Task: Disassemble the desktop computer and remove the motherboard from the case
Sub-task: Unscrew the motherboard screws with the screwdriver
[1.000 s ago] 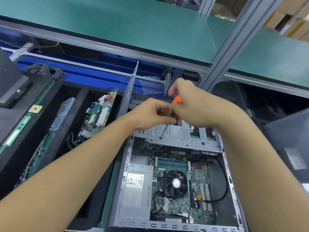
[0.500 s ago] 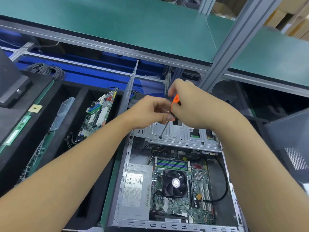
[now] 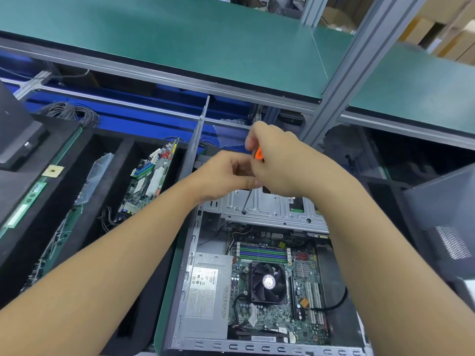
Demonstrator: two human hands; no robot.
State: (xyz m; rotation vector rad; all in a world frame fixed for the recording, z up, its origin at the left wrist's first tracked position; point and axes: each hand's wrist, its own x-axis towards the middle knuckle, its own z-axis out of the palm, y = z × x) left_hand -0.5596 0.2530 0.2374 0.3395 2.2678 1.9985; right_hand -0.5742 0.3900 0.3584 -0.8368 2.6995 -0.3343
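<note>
Your right hand [image 3: 288,165] was curled round the orange handle of the screwdriver [image 3: 248,199], and your left hand [image 3: 223,176] touched it from the left, thumb and fingertips pinched on the metal shaft just under the handle. Both forearms reached in from the lower corners of the head view and met above the far end of the case [image 3: 180,291]. You held the tool tilted, handle toward the far right and tip down on a hole in the silver drive cage [image 3: 277,209]; whether a screw sat under the tip could not be told. The case lay open on its side with the motherboard [image 3: 270,312] flat on its floor. On the board a black fan [image 3: 268,282] sat near the middle, and the memory sticks [image 3: 262,253] lay between the fan and the drive cage. A grey power supply [image 3: 205,291] lay along the case's left wall, and a black cable [image 3: 336,303] looped along its right side. Left of the case, a black foam tray [image 3: 102,147] held a second board [image 3: 151,181] standing on edge in one slot and a clear plastic bag [image 3: 96,168] in the next. A thin metal panel [image 3: 198,142] stood upright between tray and case.
</note>
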